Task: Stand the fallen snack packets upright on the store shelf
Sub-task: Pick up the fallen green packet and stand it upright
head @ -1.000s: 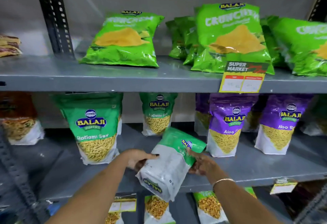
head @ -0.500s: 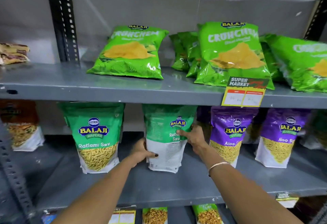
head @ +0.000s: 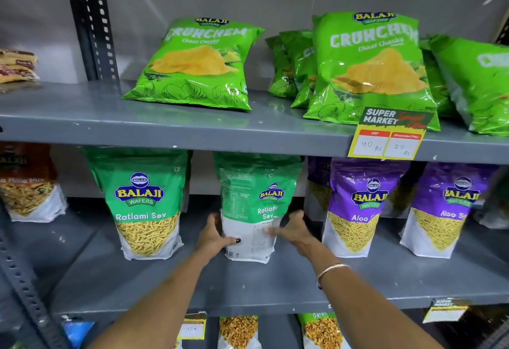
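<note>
A green and white Ratlami Sev packet stands upright on the middle shelf, its back panel turned towards me. My left hand grips its lower left edge, thumb across the white front. My right hand holds its lower right side. A second Ratlami Sev packet stands upright to the left. Two purple Aloo Sev packets stand upright to the right.
On the upper shelf green Crunchem chip bags lean back, with a yellow price tag on its edge. An orange-topped packet stands at far left. More packets sit on the shelf below. A slotted upright rises at left.
The held packet went from tilted in front of the shelf edge to upright on the middle shelf. Both hands slid down to its lower sides.
</note>
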